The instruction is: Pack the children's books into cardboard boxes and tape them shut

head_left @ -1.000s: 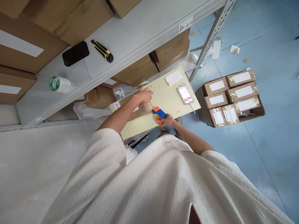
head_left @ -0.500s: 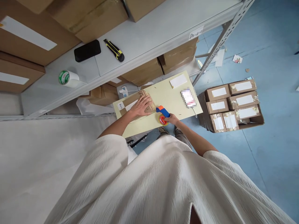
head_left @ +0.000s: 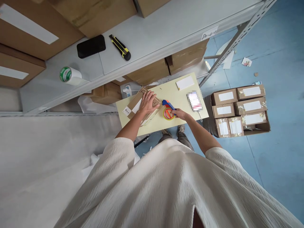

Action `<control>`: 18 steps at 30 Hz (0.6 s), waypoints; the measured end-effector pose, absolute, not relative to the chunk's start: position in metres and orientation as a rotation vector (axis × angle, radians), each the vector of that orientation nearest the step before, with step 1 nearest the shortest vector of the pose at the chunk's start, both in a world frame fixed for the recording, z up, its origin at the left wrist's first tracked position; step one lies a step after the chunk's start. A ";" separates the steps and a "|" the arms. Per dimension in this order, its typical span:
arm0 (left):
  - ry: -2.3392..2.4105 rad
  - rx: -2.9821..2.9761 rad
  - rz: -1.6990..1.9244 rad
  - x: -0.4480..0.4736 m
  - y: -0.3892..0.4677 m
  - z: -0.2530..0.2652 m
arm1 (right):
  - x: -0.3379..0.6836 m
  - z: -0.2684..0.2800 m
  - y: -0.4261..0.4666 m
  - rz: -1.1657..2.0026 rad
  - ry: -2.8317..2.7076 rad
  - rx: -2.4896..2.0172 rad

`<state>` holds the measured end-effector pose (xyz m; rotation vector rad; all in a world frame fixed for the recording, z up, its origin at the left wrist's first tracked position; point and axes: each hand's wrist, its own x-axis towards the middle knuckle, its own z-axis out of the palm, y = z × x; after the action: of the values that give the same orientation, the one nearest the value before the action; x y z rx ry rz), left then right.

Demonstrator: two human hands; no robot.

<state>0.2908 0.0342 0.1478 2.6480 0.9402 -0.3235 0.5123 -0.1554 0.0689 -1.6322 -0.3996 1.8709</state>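
Note:
My left hand (head_left: 148,101) lies with fingers stretched out on a small cardboard box (head_left: 134,100), which has a white label and a handwritten sticker. The box sits at an angle on a pale yellow table (head_left: 187,118). Just to the right, my right hand (head_left: 180,113) is closed around the handle of a tape dispenser (head_left: 169,110), blue with an orange part and a roll of clear yellowish tape. The dispenser is held beside the box's right end. A strip of tape seems to show along the box's near side.
On the table lie a white pad (head_left: 185,83) and a blurred phone (head_left: 194,101) with a cable. The grey shelf (head_left: 137,41) holds a box cutter (head_left: 120,47), a black phone (head_left: 91,46) and a tape roll (head_left: 70,76). A large carton (head_left: 209,110) of labelled boxes stands on the floor.
The box has turned on the table, its near edge swinging towards me, with my left hand still on it. The tape dispenser has tilted and its tape roll shows more fully.

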 end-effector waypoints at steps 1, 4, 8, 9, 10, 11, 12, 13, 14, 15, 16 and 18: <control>0.972 2.647 -0.310 0.293 0.035 0.147 | 0.513 0.069 -0.154 1.872 -0.392 -1.618; 1.145 2.618 -0.252 0.301 0.042 0.142 | 0.518 0.069 -0.152 1.866 -0.378 -1.615; 1.323 2.588 -0.240 0.314 0.055 0.132 | 0.524 0.070 -0.146 1.814 -0.395 -1.639; 1.342 2.586 -0.246 0.317 0.058 0.129 | 0.525 0.071 -0.143 1.803 -0.397 -1.632; 1.373 2.580 -0.246 0.320 0.061 0.127 | 0.526 0.071 -0.140 1.798 -0.396 -1.628; 1.415 2.568 -0.240 0.322 0.064 0.124 | 0.527 0.072 -0.137 1.798 -0.396 -1.629; 1.468 2.552 -0.225 0.324 0.066 0.123 | 0.528 0.072 -0.135 1.804 -0.399 -1.634; 1.522 2.531 -0.207 0.325 0.068 0.121 | 0.529 0.073 -0.135 1.815 -0.403 -1.643; 1.565 2.510 -0.200 0.327 0.071 0.119 | 0.530 0.073 -0.136 1.825 -0.408 -1.650; 1.594 2.490 -0.215 0.328 0.073 0.118 | 0.531 0.074 -0.138 1.837 -0.414 -1.650; 1.613 2.471 -0.245 0.330 0.075 0.117 | 0.533 0.074 -0.142 1.848 -0.419 -1.646; 1.667 2.429 -0.309 0.334 0.080 0.114 | 0.534 0.074 -0.154 1.866 -0.431 -1.645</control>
<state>0.3340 0.0795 0.1140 2.4292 1.6668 -0.3090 0.5340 -0.1536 0.0744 -1.6455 -0.4306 1.8658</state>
